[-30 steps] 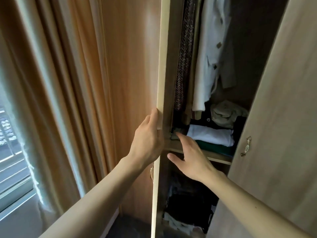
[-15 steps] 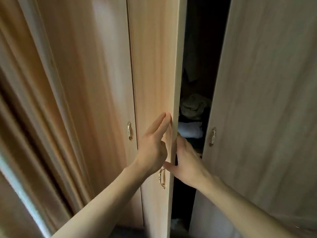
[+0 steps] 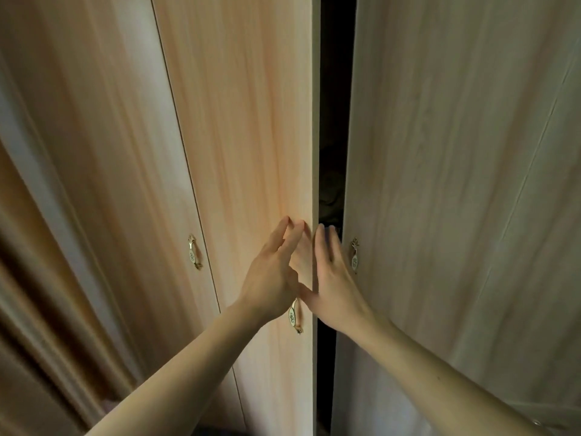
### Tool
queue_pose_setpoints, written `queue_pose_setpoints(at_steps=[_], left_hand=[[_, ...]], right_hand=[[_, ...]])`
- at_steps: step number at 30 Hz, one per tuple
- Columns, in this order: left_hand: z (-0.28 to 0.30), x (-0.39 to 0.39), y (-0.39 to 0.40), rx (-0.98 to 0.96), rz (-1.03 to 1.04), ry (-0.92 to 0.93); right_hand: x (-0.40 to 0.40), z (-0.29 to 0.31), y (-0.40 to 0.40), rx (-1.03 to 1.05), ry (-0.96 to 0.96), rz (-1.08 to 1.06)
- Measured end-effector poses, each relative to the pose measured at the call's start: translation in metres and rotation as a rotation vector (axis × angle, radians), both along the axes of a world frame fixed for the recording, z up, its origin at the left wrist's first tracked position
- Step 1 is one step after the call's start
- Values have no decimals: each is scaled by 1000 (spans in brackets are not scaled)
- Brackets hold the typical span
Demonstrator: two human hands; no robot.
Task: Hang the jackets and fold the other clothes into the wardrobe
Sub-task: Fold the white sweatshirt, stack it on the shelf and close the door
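The landmark here is the dark gap (image 3: 333, 121) between two wardrobe doors, a narrow vertical slit that runs the full height of the view. The left hand (image 3: 273, 278) lies just to the left of that gap, fingers straight and spread, flat against the face of the left door (image 3: 245, 136) close to its free edge; it holds nothing. The right hand (image 3: 333, 278) sits at the gap itself, fingers extended upward along the door's edge, its thumb reaching across toward the left hand, so it reads as relaxed and flat rather than curled round anything (whether its fingertips reach into the opening cannot be told). A brass handle (image 3: 295, 316) hangs on the left door just below the left hand, and a second handle (image 3: 354, 256) sits on the right door (image 3: 456, 184) immediately right of the gap, just beside the right hand's fingers. A third handle (image 3: 195, 251) shows on a farther door panel well left of the gap. The relation that matters is the door edge's long vertical axis running between the two hands: both are equally near it, the left placed to push the panel, the right in its path. As for the clothes, only a dim, rumpled shape (image 3: 330, 184) shows inside the wardrobe through the slit above the right hand; which garment it is cannot be made out, and no jackets are visible.
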State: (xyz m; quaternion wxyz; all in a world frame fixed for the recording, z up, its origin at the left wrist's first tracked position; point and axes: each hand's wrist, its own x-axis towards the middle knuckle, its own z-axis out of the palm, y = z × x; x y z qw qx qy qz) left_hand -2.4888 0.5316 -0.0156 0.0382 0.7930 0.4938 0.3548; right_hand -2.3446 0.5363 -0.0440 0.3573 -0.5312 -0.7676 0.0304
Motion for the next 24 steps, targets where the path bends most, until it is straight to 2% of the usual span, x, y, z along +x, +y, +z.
queue_pose_setpoints(at_steps=[9,21,24], left_hand=[[-18,26,65,130,37,163],[-16,32,157,445,2,317],[-17,40,170,474,1,320]], right_hand=[[38,5,45,-14,82,-13],[64,22,108,88,-58,-292],[71,28,124,99,-81,-373]])
